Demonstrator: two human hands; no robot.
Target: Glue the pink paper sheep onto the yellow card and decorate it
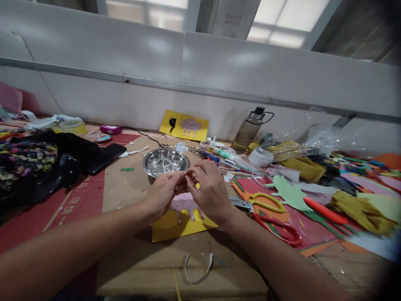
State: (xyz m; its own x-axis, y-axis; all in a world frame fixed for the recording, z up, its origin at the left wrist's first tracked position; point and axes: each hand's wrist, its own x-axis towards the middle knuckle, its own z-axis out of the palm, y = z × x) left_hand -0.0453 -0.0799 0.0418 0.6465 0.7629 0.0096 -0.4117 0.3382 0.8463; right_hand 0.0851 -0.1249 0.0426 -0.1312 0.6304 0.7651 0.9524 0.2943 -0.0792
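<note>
My left hand point(163, 194) and my right hand point(210, 192) meet over a yellow card point(169, 232). The fingertips of both are pinched together; whatever lies between them is too small or hidden to make out. Partly covered by my hands, a lilac felt shape point(184, 202) with several short legs sits on the card. Just behind my fingers is a steel bowl point(146, 168) holding strands of small pale beads.
A similar decorated card point(200, 125) leans on the wall. Yellow-and-red handled scissors point(266, 200) lie right of my right hand, among coloured sheets. A drink bottle point(247, 131) stands behind. At left are a phone point(106, 158) and dark cloth point(69, 156). A bent white strip point(200, 278) lies in front.
</note>
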